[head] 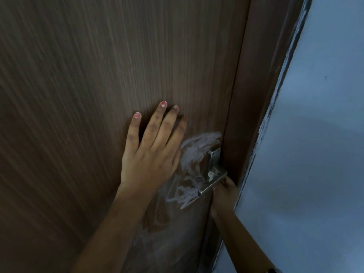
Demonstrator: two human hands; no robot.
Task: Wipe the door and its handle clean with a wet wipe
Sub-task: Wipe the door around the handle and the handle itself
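Here the left hand lies flat, fingers spread, on the door; the handle juts just right of it, the right hand gripping it from below; no wipe in sight.

Door frame crowds the handle; left, bare door.

Bare forearms without sleeves, chipped pink polish on the left hand fingers' nails.
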